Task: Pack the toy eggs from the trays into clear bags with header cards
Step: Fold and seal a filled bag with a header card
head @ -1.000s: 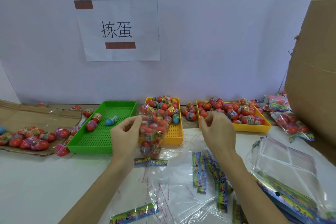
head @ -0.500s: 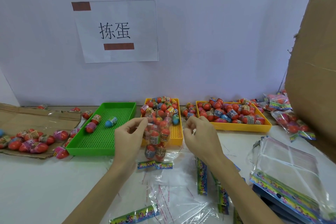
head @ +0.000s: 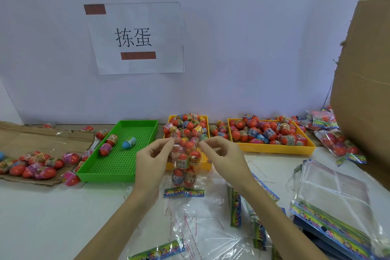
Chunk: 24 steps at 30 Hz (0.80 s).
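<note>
Fingers of our left hand (head: pixel 150 161) and right hand (head: pixel 224 157) pinch the egg-filled bag (head: pixel 184 167) above the desk's (head: pixel 42 217) middle.

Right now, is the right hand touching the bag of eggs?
Touching. The head view shows the right hand pinching the top edge of the bag with its fingers, opposite the left hand, which pinches the other side.

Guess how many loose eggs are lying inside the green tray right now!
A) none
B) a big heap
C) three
C: the green tray holds just three loose eggs, two red-ended ones by its left wall and a blue one beside them, on the bare pegged floor.
</note>
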### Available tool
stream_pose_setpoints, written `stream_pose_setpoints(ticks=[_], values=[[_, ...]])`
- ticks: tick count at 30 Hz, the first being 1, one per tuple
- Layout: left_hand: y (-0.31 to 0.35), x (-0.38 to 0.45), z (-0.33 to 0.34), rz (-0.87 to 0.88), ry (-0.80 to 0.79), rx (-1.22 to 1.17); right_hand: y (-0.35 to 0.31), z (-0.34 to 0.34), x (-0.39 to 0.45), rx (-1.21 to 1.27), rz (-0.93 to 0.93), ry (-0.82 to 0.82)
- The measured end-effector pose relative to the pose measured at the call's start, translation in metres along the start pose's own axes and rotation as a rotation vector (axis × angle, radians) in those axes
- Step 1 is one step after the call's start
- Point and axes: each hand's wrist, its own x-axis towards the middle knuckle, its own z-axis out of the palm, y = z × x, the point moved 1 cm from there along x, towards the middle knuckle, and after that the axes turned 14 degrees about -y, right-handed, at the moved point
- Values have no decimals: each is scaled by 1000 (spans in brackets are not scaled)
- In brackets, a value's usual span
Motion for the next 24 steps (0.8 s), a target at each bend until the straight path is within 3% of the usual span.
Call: stream_pose_setpoints(ticks=[5, 9, 13, 24], values=[[-4, 3, -4, -40, -62, -18, 3, 0, -1, -10, 25, 9], [-3, 11, -9, -104, -183, -30, 3, -5, -2, 129, 75, 29], [-3, 12, -17, -92, -309, 145, 2, -9, -3, 177, 84, 9], [-10, 17, -25, -61, -178, 92, 2, -20, -2, 139, 42, -30]])
